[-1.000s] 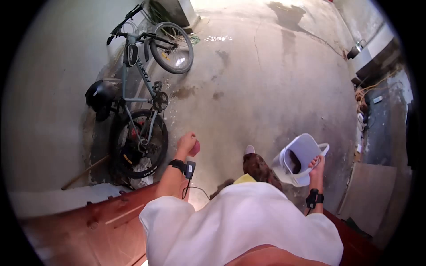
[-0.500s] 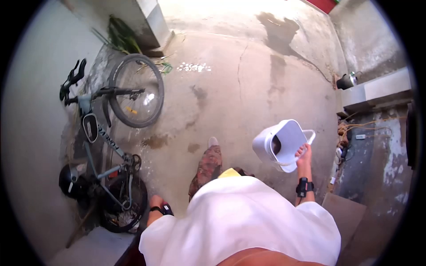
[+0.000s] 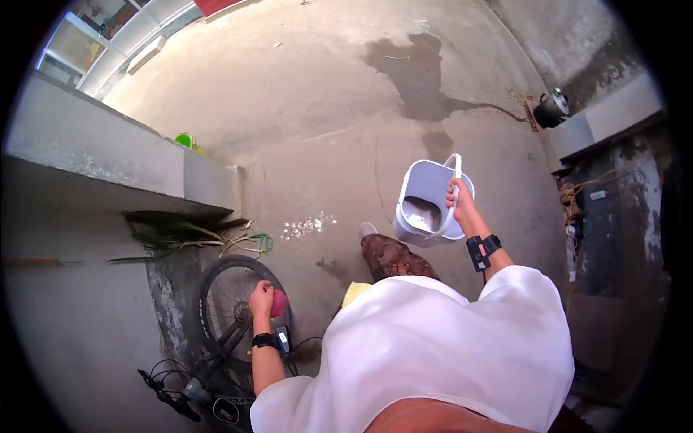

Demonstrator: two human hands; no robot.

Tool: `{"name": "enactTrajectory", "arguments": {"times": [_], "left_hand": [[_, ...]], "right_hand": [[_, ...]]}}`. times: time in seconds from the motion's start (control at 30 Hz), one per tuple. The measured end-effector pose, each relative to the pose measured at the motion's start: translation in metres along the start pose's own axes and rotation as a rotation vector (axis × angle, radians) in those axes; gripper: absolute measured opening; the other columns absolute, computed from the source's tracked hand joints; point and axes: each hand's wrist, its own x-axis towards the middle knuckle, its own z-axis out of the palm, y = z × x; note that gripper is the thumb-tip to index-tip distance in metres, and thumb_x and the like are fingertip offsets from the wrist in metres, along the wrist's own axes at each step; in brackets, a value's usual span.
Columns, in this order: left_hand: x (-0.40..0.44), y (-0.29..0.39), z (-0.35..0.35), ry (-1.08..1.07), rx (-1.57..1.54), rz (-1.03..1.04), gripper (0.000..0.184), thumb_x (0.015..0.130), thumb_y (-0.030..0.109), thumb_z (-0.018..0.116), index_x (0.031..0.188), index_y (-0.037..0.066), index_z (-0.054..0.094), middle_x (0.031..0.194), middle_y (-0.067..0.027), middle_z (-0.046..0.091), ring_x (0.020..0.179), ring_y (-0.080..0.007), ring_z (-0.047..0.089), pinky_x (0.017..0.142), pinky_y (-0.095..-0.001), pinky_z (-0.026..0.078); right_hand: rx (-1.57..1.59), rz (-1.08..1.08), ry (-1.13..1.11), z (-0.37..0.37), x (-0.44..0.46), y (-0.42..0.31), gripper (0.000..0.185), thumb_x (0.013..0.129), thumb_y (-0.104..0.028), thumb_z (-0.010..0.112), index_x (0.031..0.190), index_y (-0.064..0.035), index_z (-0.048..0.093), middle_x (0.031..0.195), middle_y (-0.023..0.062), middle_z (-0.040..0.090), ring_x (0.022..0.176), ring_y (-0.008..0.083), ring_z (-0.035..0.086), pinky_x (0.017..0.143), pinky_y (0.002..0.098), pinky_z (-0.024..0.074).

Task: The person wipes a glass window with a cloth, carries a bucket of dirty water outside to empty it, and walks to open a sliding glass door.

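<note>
My right hand (image 3: 456, 195) is closed around the handle of a white bucket (image 3: 417, 229), which hangs off the ground in front of me. Some water shows at the bottom of the bucket. On the other side, my left hand (image 3: 261, 297) is closed over the front wheel of the bicycle (image 3: 229, 328). A pink piece of what looks like cloth (image 3: 279, 303) sticks out from its fingers. Both wrists carry black straps with small devices.
A concrete pillar and ledge (image 3: 209, 180) stand ahead on the left, with green onion-like plants (image 3: 180, 234) at the foot. A wet patch (image 3: 415, 72) darkens the floor ahead. A dark pot (image 3: 552, 110) sits by the right wall.
I have moved forward, and the bicycle has slid back toward the lower left. My left hand has risen into fuller view with the pink piece. The bucket has turned more upright.
</note>
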Motion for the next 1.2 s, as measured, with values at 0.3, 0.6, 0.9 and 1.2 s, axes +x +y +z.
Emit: {"name": "enactTrajectory", "arguments": {"times": [0.3,0.6,0.9,1.2], "left_hand": [[0.049,-0.099,0.095,-0.367,0.006,-0.511,0.028,0.064,0.029,0.061,0.086,0.012,0.067,0.093,-0.0124,0.062,0.092,-0.0293,0.058,0.082,-0.0387,0.045],[0.457,0.087,-0.116,0.008,-0.278,-0.435,0.021,0.072,0.021,0.051,0.090,0.016,0.063,0.091,-0.0132,0.062,0.087,-0.0317,0.058,0.075,-0.0404,0.046],[0.750,0.273,-0.330,0.125,-0.425,-0.060,0.025,0.074,0.025,0.053,0.098,0.018,0.060,0.087,-0.0103,0.063,0.084,-0.0301,0.058,0.073,-0.0401,0.046],[0.819,0.214,-0.295,0.119,-0.780,-0.705,0.026,0.071,0.030,0.059,0.093,0.018,0.063,0.087,-0.0091,0.063,0.084,-0.0259,0.059,0.074,-0.0347,0.046]], "right_hand": [[-0.099,-0.012,-0.087,0.283,0.198,-0.106,0.016,0.074,-0.026,0.057,0.079,-0.0150,0.045,0.061,-0.0029,0.040,0.042,0.0058,0.034,0.034,0.0195,0.0240],[-0.184,-0.021,-0.137,0.575,0.375,-0.165,0.014,0.075,-0.022,0.055,0.079,-0.0136,0.045,0.059,-0.0032,0.039,0.041,0.0069,0.032,0.036,0.0205,0.0237],[-0.318,0.129,-0.338,0.858,0.540,-0.187,0.013,0.076,-0.018,0.054,0.074,-0.0117,0.043,0.057,-0.0036,0.038,0.042,0.0068,0.031,0.035,0.0200,0.0250],[-0.741,0.327,-0.486,1.163,0.625,-0.092,0.013,0.078,-0.021,0.054,0.075,-0.0139,0.044,0.058,-0.0031,0.039,0.046,0.0085,0.037,0.039,0.0225,0.0290]]}}
